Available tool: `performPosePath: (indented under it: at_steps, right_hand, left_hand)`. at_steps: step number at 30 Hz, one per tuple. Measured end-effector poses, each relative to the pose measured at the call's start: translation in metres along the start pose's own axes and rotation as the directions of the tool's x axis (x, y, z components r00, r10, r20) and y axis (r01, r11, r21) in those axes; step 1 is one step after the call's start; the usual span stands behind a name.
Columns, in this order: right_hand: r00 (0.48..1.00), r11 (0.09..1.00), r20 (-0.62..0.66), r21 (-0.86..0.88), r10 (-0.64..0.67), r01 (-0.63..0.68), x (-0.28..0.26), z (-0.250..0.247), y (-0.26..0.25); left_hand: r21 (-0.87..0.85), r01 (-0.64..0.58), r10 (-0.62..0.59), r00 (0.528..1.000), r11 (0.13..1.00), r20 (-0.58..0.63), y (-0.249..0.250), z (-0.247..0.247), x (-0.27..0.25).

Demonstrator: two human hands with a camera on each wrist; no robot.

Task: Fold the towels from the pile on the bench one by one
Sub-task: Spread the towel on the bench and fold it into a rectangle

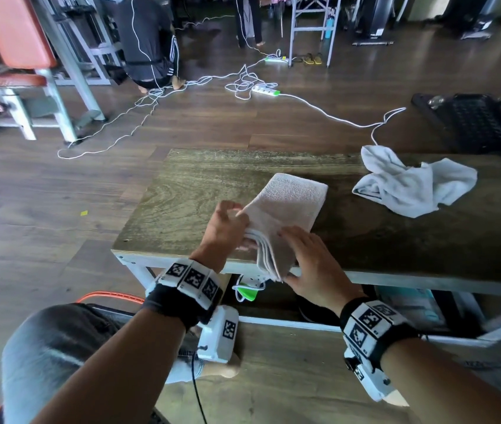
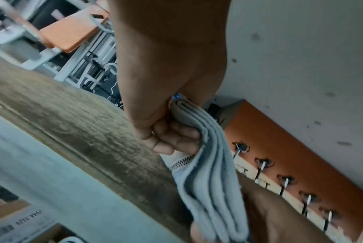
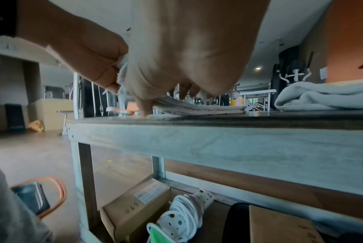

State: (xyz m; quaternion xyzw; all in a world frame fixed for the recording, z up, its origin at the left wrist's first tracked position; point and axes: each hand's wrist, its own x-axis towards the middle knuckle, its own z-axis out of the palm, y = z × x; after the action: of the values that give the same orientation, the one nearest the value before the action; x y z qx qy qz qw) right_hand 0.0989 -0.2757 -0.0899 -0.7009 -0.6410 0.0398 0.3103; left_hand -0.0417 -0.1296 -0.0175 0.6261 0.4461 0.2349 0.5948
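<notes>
Gym floor of dark wood planks, strewn with white cables (image 1: 328, 113) and power strips (image 1: 266, 90), lies behind a low wooden bench (image 1: 182, 191) with a pale metal frame. On the bench top, near its front edge, lies a beige folded towel (image 1: 289, 206), several layers thick, its near end reaching the edge. The left hand (image 1: 227, 228) grips the left near corner of the folded towel, fingers curled under the stacked layers and thumb on top, as the left wrist view confirms. The right hand (image 1: 310, 258) rests flat on the near right part of the same towel, fingers extended and pressing down. A crumpled white towel (image 1: 411, 186) lies on the bench to the right, well apart from the folded one. Under the bench stand cardboard boxes (image 3: 135, 207) and a coiled white extension cord (image 3: 182, 212). In the background a crouching person (image 1: 151, 41) faces away.
</notes>
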Motion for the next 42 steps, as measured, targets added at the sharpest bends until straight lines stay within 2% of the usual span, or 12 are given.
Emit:
performPosePath:
  at_steps: [2,5,7,10,13,18,22,28,32,36,39,42]
  right_hand:
    - [0.998,0.989,-0.064,0.150,0.023,-0.013,0.008,-0.006,-0.008]
    - [0.976,0.921,-0.082,0.355,0.200,-0.159,0.016,-0.021,-0.017]
    - [0.951,0.863,-0.089,0.452,0.297,-0.228,0.020,-0.028,-0.018]
    - [0.937,0.783,-0.049,0.565,0.346,-0.260,0.023,-0.037,-0.018]
    - [0.941,0.740,0.000,0.618,0.339,-0.266,0.021,-0.040,-0.018]
    - [0.884,0.687,0.043,0.613,0.465,-0.390,0.016,-0.033,-0.005]
    - [0.815,0.699,0.104,0.459,0.570,-0.548,0.017,-0.033,0.006]
    - [0.741,0.693,-0.029,0.380,0.671,-0.612,0.040,-0.033,0.023]
    - [0.680,0.677,-0.117,0.310,0.723,-0.667,0.049,-0.031,0.034]
    - [0.801,0.796,0.008,0.108,0.599,-0.596,0.046,-0.036,0.041]
    - [0.854,0.855,0.067,0.019,0.517,-0.519,0.040,-0.037,0.046]
    - [0.884,0.878,0.076,0.100,0.462,-0.468,0.033,-0.037,0.038]
  left_hand:
    - [-0.215,0.057,-0.062,0.998,0.975,-0.015,0.011,-0.002,-0.001]
    - [-0.414,0.127,-0.140,0.990,0.901,0.000,0.016,-0.015,0.005]
    - [-0.328,0.114,-0.125,0.992,0.938,-0.012,0.010,-0.025,0.010]
    - [0.051,0.025,-0.031,0.993,0.998,0.118,-0.005,-0.029,0.009]
    - [0.469,-0.207,0.091,0.962,0.859,0.259,-0.020,-0.023,0.004]
    - [0.357,-0.213,0.144,0.967,0.909,0.209,-0.032,-0.016,0.000]
    - [0.499,-0.221,0.161,0.974,0.838,0.161,-0.040,-0.010,0.001]
    - [0.534,-0.260,0.268,0.961,0.804,0.064,-0.024,0.006,0.018]
    - [0.474,-0.145,0.147,0.989,0.869,0.034,-0.019,0.018,0.037]
    - [0.522,-0.089,0.049,0.995,0.848,0.089,-0.023,0.023,0.043]
    - [0.591,-0.174,0.228,0.973,0.788,-0.018,-0.021,0.019,0.046]
    - [0.739,-0.173,0.405,0.903,0.651,-0.146,-0.021,0.018,0.043]
